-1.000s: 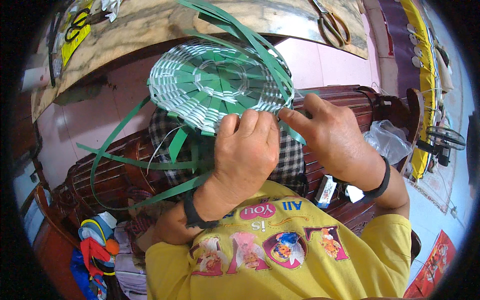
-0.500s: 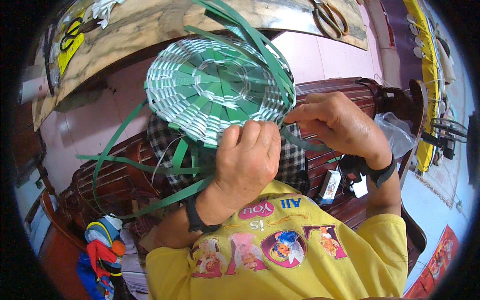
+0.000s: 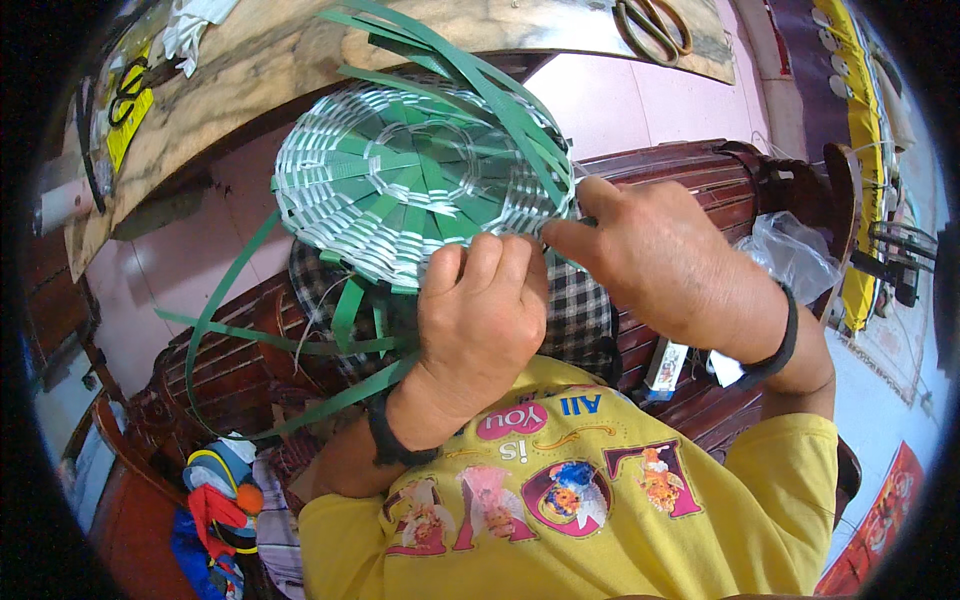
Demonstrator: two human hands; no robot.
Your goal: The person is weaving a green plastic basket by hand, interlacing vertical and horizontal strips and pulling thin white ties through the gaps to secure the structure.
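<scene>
A round basket (image 3: 400,180), woven from green and white strips, rests tilted over my lap with its inside showing. My left hand (image 3: 485,310) is closed over its near rim, fingers on top. Beside it, my right hand (image 3: 650,250) has thumb and forefinger pinched together at the rim's right side. Whatever lies between those fingertips is hidden. Long green strips (image 3: 490,85) stick up from the basket's right side and bend over its far edge. Another loose green strip (image 3: 235,265) loops down to the left, and shorter ends hang below the near rim.
Scissors (image 3: 655,30) lie on the marbled table (image 3: 330,50) ahead, with black-handled scissors (image 3: 128,92) at its left. I sit on a dark slatted wooden bench (image 3: 690,190). A clear plastic bag (image 3: 790,255) and a small white box (image 3: 666,368) are on my right.
The basket has shifted slightly left, with my left hand on it. My right hand has come left and turned, its fingertips nearer the left hand, covering the green strip that showed below it.
</scene>
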